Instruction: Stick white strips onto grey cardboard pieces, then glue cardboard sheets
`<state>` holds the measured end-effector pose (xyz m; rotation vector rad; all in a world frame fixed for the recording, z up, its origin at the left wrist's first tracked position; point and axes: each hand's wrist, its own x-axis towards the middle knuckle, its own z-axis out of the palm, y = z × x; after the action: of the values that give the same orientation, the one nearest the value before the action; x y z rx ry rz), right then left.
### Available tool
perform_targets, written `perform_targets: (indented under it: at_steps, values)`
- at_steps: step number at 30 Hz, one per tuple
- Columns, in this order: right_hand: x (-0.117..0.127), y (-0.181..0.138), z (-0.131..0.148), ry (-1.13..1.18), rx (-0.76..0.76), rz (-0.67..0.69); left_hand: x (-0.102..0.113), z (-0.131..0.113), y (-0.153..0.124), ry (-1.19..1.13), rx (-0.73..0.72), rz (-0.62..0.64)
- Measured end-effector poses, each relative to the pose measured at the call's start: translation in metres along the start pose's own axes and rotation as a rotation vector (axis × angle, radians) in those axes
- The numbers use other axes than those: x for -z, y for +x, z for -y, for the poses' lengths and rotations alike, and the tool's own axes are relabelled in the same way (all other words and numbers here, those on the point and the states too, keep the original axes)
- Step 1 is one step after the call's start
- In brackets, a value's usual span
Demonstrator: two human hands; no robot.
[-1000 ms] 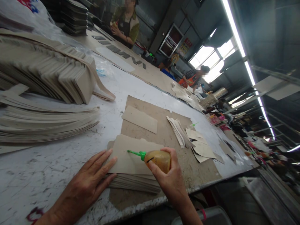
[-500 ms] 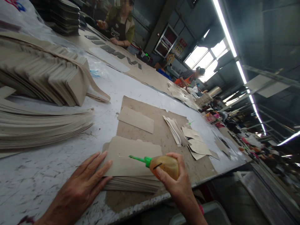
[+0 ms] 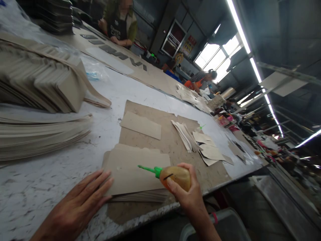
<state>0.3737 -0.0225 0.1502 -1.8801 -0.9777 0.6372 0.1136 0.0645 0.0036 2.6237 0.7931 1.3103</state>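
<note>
The head view shows a long white, scuffed bench [image 3: 140, 88] running from near left to far right. On it lies a brown sheet [image 3: 164, 142], its near part reaching the bench edge. At the left stands a bundle of beige cards [image 3: 42, 77] with a band over it; a pile of long strips [image 3: 42, 137] lies just nearer. On the near part of the sheet is a stack of beige panels [image 3: 125, 174], and a lone panel [image 3: 141, 125] lies beyond it. The left hand [image 3: 75, 204] is laid out flat, fingers extended, fingertips at the stack's left edge. The right hand [image 3: 190, 194] is wrapped around an amber squeeze bottle [image 3: 177, 174], tilted almost level over the stack's right part. Its green nozzle [image 3: 147, 169] points left above the top panel; whether the tip touches, I cannot tell.
</note>
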Motion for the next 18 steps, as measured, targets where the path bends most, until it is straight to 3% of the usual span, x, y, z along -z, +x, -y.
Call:
perform_targets:
  at_steps: [5, 10, 13, 18]
  values:
    - [-0.032, 0.010, 0.010, -0.013, 0.075, 0.111, 0.003, 0.007, -0.002, 0.100, -0.074, 0.053]
    - [-0.041, 0.016, 0.012, -0.076, 0.090, 0.140, 0.003, 0.007, -0.005, 0.111, -0.058, 0.081]
    - [-0.030, 0.011, 0.013, -0.092, 0.074, 0.109, 0.004, 0.004, -0.004, 0.083, -0.027, 0.073]
    - [0.015, -0.002, 0.001, 0.058, -0.044, -0.031, 0.000, 0.002, -0.012, -0.019, 0.087, 0.036]
